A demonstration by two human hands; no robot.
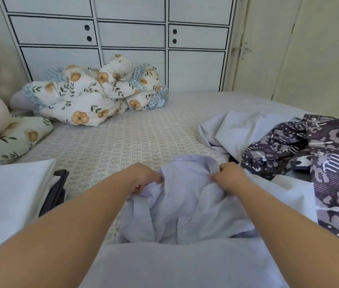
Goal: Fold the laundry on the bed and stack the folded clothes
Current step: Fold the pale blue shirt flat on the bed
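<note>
Fingers of the left hand (143, 176) and right hand (227, 178) pinch the pale shirt's (187, 196) top edge, likely lifting it to straighten, right of the folded stack (13, 190).

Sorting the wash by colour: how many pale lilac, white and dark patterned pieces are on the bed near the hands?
Pale lilac: 2, the held garment and the sheet
White: 1, the folded cloth
Dark patterned: 1, the crumpled cloth
Total: 4

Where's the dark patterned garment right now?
In the head view, the dark patterned garment lies crumpled at the bed's right edge, beside the right hand and partly over a pale lilac sheet.
</note>
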